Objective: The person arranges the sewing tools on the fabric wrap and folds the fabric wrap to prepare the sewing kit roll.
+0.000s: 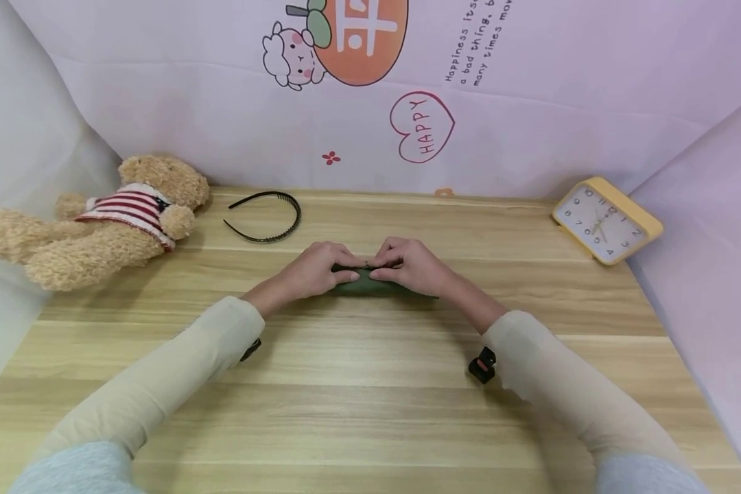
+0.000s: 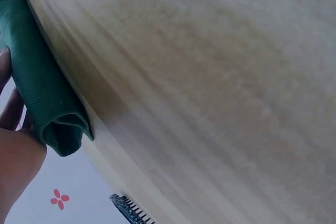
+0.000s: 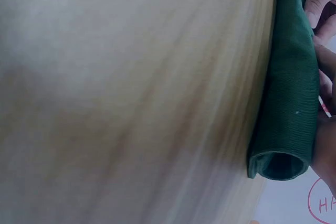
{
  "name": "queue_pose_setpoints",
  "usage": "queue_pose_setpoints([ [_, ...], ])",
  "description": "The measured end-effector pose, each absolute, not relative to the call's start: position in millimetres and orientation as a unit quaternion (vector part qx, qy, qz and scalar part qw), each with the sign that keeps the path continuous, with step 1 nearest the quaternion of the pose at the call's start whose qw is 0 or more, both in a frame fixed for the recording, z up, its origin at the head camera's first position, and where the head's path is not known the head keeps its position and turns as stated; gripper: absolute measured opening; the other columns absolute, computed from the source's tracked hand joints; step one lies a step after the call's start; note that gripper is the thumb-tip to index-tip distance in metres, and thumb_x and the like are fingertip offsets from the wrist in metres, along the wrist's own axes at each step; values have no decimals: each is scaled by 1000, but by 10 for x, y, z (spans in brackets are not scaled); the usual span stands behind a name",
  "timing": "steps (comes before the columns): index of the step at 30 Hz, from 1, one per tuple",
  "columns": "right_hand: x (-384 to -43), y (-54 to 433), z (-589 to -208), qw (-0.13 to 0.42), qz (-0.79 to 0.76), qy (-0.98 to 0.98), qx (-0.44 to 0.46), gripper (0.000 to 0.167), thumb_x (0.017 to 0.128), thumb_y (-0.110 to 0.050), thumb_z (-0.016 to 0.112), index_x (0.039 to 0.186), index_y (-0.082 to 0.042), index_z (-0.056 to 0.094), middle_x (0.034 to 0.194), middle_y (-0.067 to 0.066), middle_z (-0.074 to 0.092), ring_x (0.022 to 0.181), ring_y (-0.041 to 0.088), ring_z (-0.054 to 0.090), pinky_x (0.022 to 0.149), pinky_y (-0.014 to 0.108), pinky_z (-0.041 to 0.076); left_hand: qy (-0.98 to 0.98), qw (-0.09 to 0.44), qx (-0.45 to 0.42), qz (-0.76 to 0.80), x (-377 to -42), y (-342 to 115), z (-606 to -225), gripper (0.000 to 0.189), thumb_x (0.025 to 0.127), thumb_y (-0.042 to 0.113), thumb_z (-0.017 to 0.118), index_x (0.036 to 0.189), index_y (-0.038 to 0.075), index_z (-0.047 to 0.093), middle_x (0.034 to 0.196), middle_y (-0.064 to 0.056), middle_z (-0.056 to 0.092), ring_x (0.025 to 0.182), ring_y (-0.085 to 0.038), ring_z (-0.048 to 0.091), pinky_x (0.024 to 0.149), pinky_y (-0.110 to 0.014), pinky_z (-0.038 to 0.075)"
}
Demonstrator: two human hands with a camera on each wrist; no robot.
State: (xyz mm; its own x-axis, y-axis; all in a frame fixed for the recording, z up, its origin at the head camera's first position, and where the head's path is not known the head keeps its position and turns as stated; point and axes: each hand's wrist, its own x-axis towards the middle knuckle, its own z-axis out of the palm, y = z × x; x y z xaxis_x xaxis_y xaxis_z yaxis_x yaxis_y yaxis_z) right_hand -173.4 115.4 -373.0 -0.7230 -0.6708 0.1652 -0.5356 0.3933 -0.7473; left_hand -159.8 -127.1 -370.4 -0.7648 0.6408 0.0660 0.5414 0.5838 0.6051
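A dark green fabric roll lies crosswise on the wooden table in front of me, its ends open like a tube. My left hand pinches its far edge between thumb and fingers. From the other side my right hand pinches the same edge, the two sets of fingertips almost meeting at the middle. The left wrist view shows the fabric roll's curled end with a loose flap beside it. In the right wrist view the other end of the roll gapes open, and fingers press along its far side.
Beyond my left hand lies a black toothed headband. A plush bear in a striped shirt lies at the left edge of the table. At the back right stands a yellow alarm clock. A printed cloth hangs behind.
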Motion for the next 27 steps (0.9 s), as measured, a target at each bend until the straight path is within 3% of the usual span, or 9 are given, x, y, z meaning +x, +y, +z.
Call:
queue_pose_setpoints([
  [6, -1698, 1188, -3776, 10, -341, 832, -438, 11, 92, -9, 76, 98, -1, 80, 101, 5, 65, 92, 17, 67, 78, 27, 57, 890, 52, 359, 276, -1563, -1268, -3716, 29, 99, 18, 69, 126, 9, 72, 115, -9, 72, 107, -25, 64, 94, -41, 52],
  [12, -1669, 1219, -3776, -49, -269, 822, -498, 15, 93, -9, 75, 103, 1, 78, 103, 7, 63, 96, 20, 65, 79, 23, 56, 887, -1, 403, 226, -1524, -1268, -3760, 29, 99, 18, 68, 126, 7, 71, 109, -8, 71, 101, -25, 60, 88, -37, 52],
  [17, -1669, 1256, -3742, -67, -220, 828, -511, 17, 94, -11, 75, 106, 1, 77, 107, 8, 63, 100, 19, 64, 82, 22, 56, 887, -31, 416, 200, -1518, -1233, -3761, 30, 100, 19, 67, 127, 7, 71, 107, -8, 71, 100, -26, 60, 89, -35, 51],
  [27, -1622, 1342, -3678, -69, -179, 847, -495, 31, 97, -22, 71, 123, -4, 73, 119, 11, 69, 112, 26, 62, 93, 38, 54, 899, -57, 395, 177, -1462, -1268, -3731, 32, 102, 27, 65, 127, 9, 73, 111, -8, 70, 108, -27, 59, 94, -37, 51],
])
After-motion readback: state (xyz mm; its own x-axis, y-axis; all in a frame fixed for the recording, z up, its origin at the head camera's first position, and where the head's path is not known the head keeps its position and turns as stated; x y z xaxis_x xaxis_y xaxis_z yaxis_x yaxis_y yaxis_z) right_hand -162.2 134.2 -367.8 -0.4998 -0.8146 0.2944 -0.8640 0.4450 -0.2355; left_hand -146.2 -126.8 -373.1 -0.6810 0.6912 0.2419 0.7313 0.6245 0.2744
